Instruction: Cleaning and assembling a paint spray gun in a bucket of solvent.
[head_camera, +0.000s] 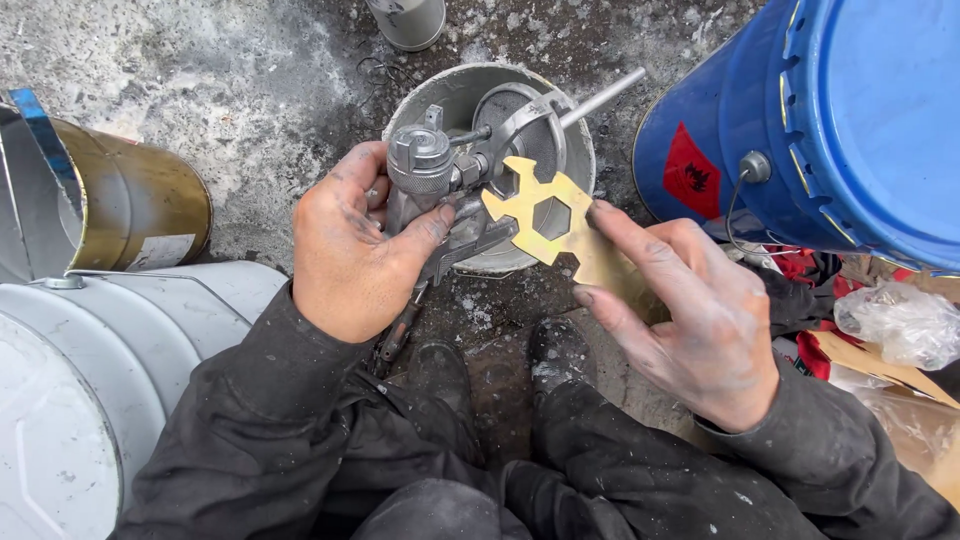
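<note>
Over a small grey metal bucket, our left hand wraps the spray gun body while our right hand pinches a flat brass multi-wrench against its nozzle end. The gun looks rigid, fairly heavy and possibly greasy, best held by its body; the thin wrench by its plain tail.

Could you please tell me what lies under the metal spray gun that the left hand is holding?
A round grey metal tin sits on the ground directly below the spray gun. The gun and flat brass wrench cover most of its inside, so any contents stay hidden.
</note>
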